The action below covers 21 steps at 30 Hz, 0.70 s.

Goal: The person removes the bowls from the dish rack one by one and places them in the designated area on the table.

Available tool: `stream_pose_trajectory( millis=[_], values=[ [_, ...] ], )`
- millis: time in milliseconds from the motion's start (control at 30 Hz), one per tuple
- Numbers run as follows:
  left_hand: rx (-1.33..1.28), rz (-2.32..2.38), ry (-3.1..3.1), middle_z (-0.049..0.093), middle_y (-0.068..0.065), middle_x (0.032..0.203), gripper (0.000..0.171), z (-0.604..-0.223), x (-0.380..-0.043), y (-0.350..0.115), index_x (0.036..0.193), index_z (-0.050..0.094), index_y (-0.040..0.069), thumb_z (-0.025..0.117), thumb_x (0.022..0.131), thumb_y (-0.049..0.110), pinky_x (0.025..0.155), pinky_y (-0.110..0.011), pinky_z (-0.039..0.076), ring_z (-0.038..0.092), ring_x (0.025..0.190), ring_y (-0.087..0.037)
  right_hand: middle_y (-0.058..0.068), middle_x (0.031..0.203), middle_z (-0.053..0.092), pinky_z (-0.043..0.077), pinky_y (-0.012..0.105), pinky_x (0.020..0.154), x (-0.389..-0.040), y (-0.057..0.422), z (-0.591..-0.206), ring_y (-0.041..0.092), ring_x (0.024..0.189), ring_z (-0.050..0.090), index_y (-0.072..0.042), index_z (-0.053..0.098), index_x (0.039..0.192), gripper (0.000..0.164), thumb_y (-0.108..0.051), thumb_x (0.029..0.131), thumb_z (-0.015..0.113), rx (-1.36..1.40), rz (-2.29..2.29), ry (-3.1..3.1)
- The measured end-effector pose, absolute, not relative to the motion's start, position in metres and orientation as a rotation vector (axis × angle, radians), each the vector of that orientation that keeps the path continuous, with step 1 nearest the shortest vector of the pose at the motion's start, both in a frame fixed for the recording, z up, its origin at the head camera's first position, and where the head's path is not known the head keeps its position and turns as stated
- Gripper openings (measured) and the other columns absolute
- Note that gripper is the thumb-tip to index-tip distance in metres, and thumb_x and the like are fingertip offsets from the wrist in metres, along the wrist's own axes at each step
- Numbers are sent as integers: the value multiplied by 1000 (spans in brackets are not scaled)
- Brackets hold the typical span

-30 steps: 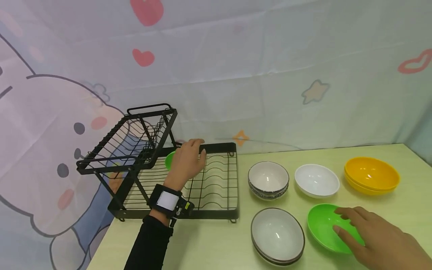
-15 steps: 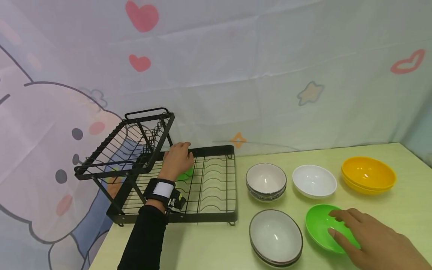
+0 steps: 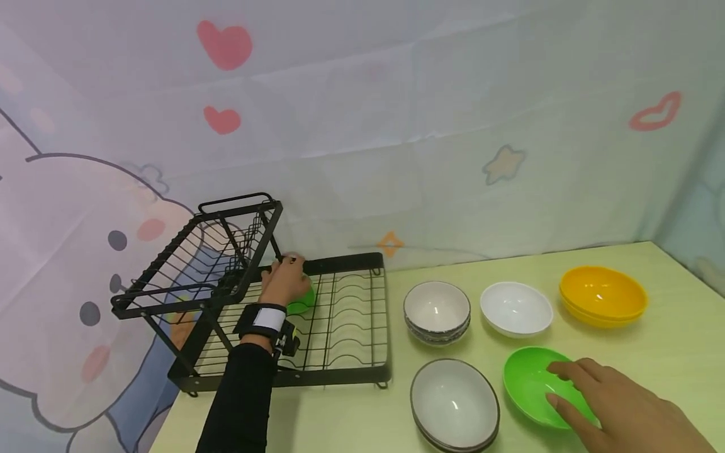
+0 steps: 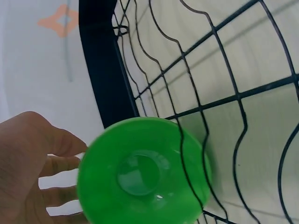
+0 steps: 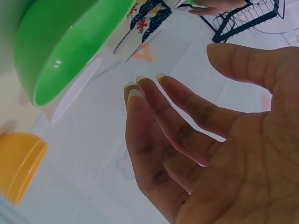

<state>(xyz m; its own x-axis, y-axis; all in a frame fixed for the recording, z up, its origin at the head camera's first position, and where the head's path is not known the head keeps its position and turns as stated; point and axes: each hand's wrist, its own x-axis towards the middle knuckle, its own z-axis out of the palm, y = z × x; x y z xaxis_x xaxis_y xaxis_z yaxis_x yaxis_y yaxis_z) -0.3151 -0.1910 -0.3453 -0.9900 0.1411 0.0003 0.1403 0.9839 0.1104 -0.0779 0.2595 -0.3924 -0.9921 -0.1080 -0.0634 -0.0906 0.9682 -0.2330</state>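
Note:
My left hand (image 3: pixel 285 280) holds a small green bowl (image 4: pixel 140 177) by its rim, thumb at the edge and fingers passing behind it. That bowl stands on edge among the wires of the black dish rack (image 3: pixel 358 327), partly hidden by the hand in the head view. Over another green bowl (image 3: pixel 538 387) on the table hovers my right hand (image 3: pixel 629 402). Its fingers are relaxed and bent, with nothing between them; the right wrist view shows a gap between its fingertips and that bowl.
The rack's raised upper tier (image 3: pixel 198 264) leans over its left side. Right of the rack stand a stack of patterned bowls (image 3: pixel 436 308), a stack of brown-rimmed bowls (image 3: pixel 455 402), a white bowl (image 3: pixel 517 308) and stacked yellow bowls (image 3: pixel 603 294). A printed cloth (image 3: pixel 351 126) hangs behind.
My left hand has turned and shifted slightly within the rack, and the bowl it holds now shows on the hand's right side instead of its left. The right hand stays over its bowl.

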Motion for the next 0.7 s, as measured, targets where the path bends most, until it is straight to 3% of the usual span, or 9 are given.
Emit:
stream_pose_trajectory(
  millis=[300, 533, 700],
  values=[
    [186, 120, 3010, 43, -23, 152, 49, -350, -319, -187, 145, 50, 10, 32, 101, 19, 106, -71, 30, 40, 137, -49, 2, 122, 64, 55, 47, 67, -75, 263, -391, 20, 100, 64, -17, 59, 130, 60, -61, 90, 59, -138, -348, 3001],
    [188, -13, 3021, 44, -26, 150, 49, -351, -314, -182, 141, 55, 11, 50, 93, 12, 99, -70, 37, 41, 133, -53, 2, 123, 64, 54, 49, 68, -73, 262, -394, 22, 103, 64, -18, 59, 129, 58, -60, 90, 60, -152, -375, 2992],
    [191, -64, 3072, 45, -26, 148, 45, -353, -314, -180, 138, 58, 11, 57, 93, 9, 97, -74, 39, 41, 134, -54, 0, 122, 64, 55, 46, 67, -73, 263, -395, 20, 101, 63, -19, 59, 129, 57, -61, 90, 59, -167, -365, 3022]
  ],
)
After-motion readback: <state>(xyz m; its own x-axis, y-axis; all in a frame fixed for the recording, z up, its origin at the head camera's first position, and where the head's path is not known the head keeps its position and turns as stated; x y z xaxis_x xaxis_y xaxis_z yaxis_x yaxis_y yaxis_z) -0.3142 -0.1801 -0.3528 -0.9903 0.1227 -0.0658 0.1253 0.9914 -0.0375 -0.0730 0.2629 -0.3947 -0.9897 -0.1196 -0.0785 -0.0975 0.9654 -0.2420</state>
